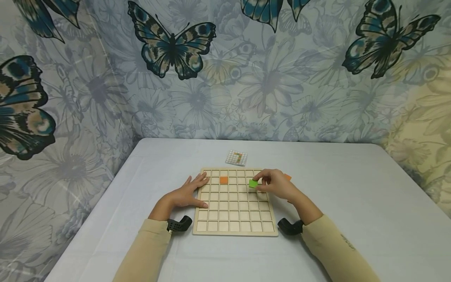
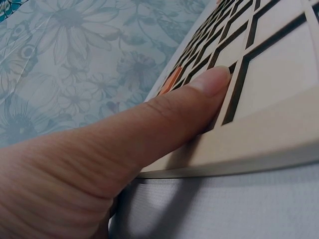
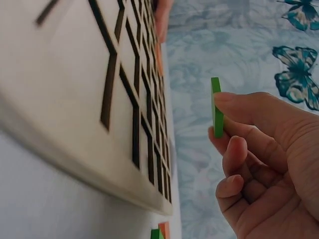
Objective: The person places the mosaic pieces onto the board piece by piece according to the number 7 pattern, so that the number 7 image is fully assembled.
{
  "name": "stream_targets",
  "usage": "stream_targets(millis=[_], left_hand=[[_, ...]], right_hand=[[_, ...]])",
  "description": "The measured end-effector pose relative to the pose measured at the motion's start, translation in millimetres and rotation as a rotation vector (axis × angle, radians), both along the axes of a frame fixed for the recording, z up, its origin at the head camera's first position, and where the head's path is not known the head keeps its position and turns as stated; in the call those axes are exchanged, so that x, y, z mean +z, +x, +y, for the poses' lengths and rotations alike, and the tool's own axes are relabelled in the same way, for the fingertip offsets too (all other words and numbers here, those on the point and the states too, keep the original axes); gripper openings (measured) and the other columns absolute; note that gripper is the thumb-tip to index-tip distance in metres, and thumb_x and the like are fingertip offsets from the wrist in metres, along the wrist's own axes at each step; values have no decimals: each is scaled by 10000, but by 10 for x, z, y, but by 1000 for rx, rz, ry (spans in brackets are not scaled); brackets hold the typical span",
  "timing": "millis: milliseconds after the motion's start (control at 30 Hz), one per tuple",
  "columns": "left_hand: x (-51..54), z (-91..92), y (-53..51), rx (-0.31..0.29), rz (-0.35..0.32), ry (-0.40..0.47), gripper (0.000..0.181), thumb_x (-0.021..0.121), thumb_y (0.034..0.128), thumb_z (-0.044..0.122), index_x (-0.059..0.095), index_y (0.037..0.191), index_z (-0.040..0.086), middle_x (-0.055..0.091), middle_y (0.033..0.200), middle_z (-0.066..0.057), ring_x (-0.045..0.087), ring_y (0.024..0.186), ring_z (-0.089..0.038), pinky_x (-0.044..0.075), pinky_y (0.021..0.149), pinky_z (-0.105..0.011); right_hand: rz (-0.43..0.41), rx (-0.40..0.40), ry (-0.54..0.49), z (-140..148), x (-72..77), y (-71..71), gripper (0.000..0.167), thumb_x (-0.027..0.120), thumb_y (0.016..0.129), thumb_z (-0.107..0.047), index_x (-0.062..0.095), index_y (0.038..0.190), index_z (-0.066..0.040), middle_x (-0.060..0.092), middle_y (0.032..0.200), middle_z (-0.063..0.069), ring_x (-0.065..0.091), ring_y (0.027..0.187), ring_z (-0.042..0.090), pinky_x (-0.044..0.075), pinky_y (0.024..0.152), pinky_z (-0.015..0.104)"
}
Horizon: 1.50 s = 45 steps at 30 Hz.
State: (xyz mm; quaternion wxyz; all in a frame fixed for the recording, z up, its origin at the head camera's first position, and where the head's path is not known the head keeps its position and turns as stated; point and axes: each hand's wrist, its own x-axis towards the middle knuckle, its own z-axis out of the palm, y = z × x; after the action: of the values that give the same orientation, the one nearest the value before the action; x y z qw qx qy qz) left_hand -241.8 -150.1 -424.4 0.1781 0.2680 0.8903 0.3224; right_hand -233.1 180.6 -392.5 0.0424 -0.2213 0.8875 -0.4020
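A wooden grid board [image 1: 223,216] with square recesses lies on the table. My left hand [image 1: 186,192] rests on its left edge with fingers spread; in the left wrist view the thumb [image 2: 169,117] touches the rim and a grid bar. Above the board's upper right part, my right hand [image 1: 278,183] pinches a green square tile [image 1: 253,183] between thumb and fingers. The right wrist view shows this tile [image 3: 217,107] held on edge, apart from the board. An orange square tile [image 1: 224,180] sits in a recess in the upper left part of the grid.
A small card [image 1: 236,158] printed with a grid and a coloured pattern lies behind the board. Right of the board, partly hidden by the right hand, is an orange piece [image 1: 287,177]. Green [image 3: 157,234] and orange pieces show low in the right wrist view.
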Motion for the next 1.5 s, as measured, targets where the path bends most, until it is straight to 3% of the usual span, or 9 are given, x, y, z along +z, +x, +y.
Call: stream_targets(millis=[133, 633, 933, 1500], left_hand=[[3, -4, 3, 1, 0, -1, 981, 780, 736, 349, 212, 1489, 75, 23, 1584, -99, -50, 1451, -329, -96, 1164, -527], [5, -9, -16, 29, -10, -12, 990, 789, 725, 353, 212, 1492, 106, 15, 1588, -64, -69, 1453, -307, -91, 1170, -515], [-16, -4, -30, 11, 9, -12, 987, 782, 730, 367, 215, 1490, 92, 28, 1586, -81, -35, 1456, -305, -94, 1173, -501], [-13, 3, -18, 26, -7, -8, 985, 786, 727, 360, 220, 1489, 99, 22, 1588, -64, -49, 1457, -291, -93, 1171, -511]], right_hand=[[32, 32, -10, -78, 25, -46, 237, 732, 783, -96, 688, 1004, -24, 594, 765, 43, 436, 619, 114, 362, 518, 213], [-26, 85, -42, -357, 9, -245, 253, 700, 817, -93, 677, 1059, -22, 593, 803, 49, 459, 652, 147, 413, 575, 260], [-51, 109, -80, -485, -2, -357, 259, 693, 824, -94, 678, 1067, -4, 575, 746, 57, 450, 613, 144, 410, 549, 255], [-84, 68, -43, -579, -139, -462, 240, 689, 826, -80, 684, 1051, 1, 600, 782, 79, 487, 638, 146, 425, 551, 268]])
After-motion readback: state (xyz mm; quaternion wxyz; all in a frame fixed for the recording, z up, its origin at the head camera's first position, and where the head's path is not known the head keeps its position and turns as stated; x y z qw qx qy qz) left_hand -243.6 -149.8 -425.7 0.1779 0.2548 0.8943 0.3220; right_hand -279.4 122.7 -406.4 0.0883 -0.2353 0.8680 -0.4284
